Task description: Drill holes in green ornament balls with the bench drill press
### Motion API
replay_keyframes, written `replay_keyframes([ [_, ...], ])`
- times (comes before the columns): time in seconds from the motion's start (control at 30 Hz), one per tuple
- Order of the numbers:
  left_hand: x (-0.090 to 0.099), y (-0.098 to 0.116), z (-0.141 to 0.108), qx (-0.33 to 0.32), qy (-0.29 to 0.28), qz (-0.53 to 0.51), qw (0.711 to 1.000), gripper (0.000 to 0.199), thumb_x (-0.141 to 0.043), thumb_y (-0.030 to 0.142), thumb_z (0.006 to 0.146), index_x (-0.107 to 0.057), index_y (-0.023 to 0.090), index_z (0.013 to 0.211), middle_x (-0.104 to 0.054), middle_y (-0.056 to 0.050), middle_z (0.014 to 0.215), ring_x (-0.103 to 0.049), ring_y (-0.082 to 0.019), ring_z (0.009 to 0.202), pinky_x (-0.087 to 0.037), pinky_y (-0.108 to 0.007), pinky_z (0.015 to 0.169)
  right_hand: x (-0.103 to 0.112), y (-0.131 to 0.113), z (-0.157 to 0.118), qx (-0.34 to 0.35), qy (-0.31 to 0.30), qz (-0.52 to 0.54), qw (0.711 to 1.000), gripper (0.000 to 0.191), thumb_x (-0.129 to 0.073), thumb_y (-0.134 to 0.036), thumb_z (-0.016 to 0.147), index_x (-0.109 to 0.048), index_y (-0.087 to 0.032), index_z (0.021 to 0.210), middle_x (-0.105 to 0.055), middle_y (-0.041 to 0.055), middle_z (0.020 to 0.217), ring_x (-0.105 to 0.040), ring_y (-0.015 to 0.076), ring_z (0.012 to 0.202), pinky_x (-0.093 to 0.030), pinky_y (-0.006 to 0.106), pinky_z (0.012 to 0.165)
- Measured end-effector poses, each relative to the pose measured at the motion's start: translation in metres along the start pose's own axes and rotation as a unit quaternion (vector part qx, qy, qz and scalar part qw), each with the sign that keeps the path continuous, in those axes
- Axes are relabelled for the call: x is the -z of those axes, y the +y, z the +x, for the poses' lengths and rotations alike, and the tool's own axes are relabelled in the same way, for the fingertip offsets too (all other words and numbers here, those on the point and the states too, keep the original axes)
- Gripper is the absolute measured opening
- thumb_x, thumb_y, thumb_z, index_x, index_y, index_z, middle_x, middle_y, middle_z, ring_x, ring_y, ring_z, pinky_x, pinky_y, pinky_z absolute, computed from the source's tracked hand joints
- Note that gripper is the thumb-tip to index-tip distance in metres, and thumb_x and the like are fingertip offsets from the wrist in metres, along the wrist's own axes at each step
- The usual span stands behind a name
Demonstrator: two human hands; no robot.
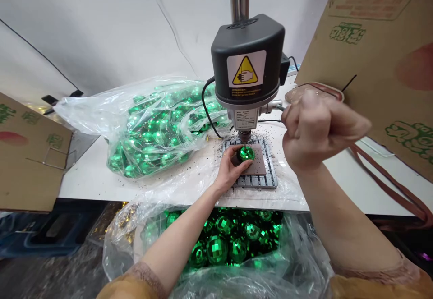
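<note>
While two bare hands are working at one drill press [248, 60], the left hand [229, 170] is steadying a single faceted green ball [246, 153], its thumb and fingers clamping the sides. The ball is sitting directly under the chuck [245, 135], above one brown pad [260, 166] on one slotted base plate [272, 179]; whether the bit is already entering it is hard to tell. The right hand [313, 130] is closing into a fist around the single feed lever [278, 106], whose far end the curled fingers are hiding.

Two clear bags are holding further green balls, too many and too overlapped to count: the rear bag [81, 114] is lying left of the press, and the front bag [297, 245] is spreading below the tabletop [88, 168]. Two cardboard boxes are flanking the scene, a left box [30, 172] and a right box [379, 64].

The base plate is standing near the tabletop's front edge, with dark shavings scattering around it. White surface is showing between the rear bag and the left box, and again right of the plate, beneath the right forearm. On its left, the rear bag is reaching close to the press.
</note>
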State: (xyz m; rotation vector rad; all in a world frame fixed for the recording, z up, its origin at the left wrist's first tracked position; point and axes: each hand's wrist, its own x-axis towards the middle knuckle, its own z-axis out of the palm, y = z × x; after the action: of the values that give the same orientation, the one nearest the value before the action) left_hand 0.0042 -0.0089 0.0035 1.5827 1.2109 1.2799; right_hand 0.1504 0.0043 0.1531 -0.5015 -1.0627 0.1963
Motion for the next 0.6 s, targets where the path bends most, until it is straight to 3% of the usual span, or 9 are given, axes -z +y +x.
replay_keyframes([
  [0.1, -0.001, 0.004, -0.001, 0.001, 0.01, -0.018, 1.0, 0.048, -0.08, 0.038, 0.077, -0.059, 0.019, 0.116, -0.066, -0.009, 0.114, -0.063, -0.021, 0.106, -0.049, -0.036, 0.096, -0.017, -0.006, 0.025, 0.014, 0.029, 0.051, 0.998, 0.046, -0.06, -0.018, 0.085, -0.034, -0.018, 0.046, -0.03, -0.0061, 0.041, -0.028, 0.0041, 0.038, -0.018, 0.028, 0.042],
  [0.17, -0.001, 0.006, -0.005, -0.001, 0.028, -0.02, 0.999, 0.047, -0.081, 0.038, 0.076, -0.06, 0.019, 0.113, -0.066, -0.008, 0.112, -0.064, -0.02, 0.103, -0.05, -0.036, 0.093, -0.024, -0.006, 0.037, -0.011, -0.001, 0.06, 0.998, 0.047, -0.062, -0.019, 0.085, -0.036, -0.018, 0.047, -0.03, -0.0064, 0.041, -0.026, 0.0035, 0.038, -0.017, 0.027, 0.041],
  [0.33, 0.004, 0.004, -0.023, -0.022, 0.118, 0.04, 0.992, 0.047, -0.082, 0.037, 0.074, -0.057, 0.021, 0.11, -0.061, -0.005, 0.107, -0.061, -0.02, 0.099, -0.049, -0.035, 0.091, -0.026, -0.002, 0.045, -0.02, -0.003, 0.08, 0.997, 0.055, -0.071, -0.038, 0.081, -0.034, -0.019, 0.045, -0.03, -0.0065, 0.038, -0.024, 0.0027, 0.035, -0.015, 0.027, 0.038],
  [0.4, 0.01, 0.008, -0.033, -0.055, 0.122, 0.067, 0.989, 0.045, -0.081, 0.036, 0.076, -0.057, 0.023, 0.111, -0.058, -0.005, 0.108, -0.059, -0.02, 0.1, -0.049, -0.035, 0.09, -0.025, -0.002, 0.043, -0.025, -0.001, 0.072, 0.997, 0.056, -0.071, -0.043, 0.08, -0.034, -0.019, 0.045, -0.03, -0.0062, 0.038, -0.025, 0.0028, 0.035, -0.016, 0.026, 0.038],
  [0.5, 0.029, 0.027, -0.051, -0.099, 0.068, 0.099, 0.988, 0.034, -0.076, 0.037, 0.082, -0.064, 0.025, 0.111, -0.057, -0.007, 0.11, -0.058, -0.022, 0.109, -0.049, -0.036, 0.094, -0.025, -0.003, 0.042, -0.029, -0.002, 0.078, 0.997, 0.056, -0.072, -0.046, 0.079, -0.034, -0.02, 0.046, -0.03, -0.0063, 0.039, -0.026, 0.0034, 0.035, -0.016, 0.026, 0.035],
  [0.6, 0.062, 0.056, -0.075, -0.069, -0.082, 0.158, 0.982, 0.028, -0.072, 0.04, 0.085, -0.071, 0.028, 0.11, -0.059, -0.008, 0.108, -0.06, -0.023, 0.109, -0.05, -0.034, 0.092, -0.024, -0.003, 0.041, -0.029, -0.007, 0.092, 0.995, 0.055, -0.072, -0.044, 0.079, -0.035, -0.02, 0.047, -0.031, -0.0065, 0.039, -0.026, 0.0037, 0.034, -0.015, 0.027, 0.034],
])
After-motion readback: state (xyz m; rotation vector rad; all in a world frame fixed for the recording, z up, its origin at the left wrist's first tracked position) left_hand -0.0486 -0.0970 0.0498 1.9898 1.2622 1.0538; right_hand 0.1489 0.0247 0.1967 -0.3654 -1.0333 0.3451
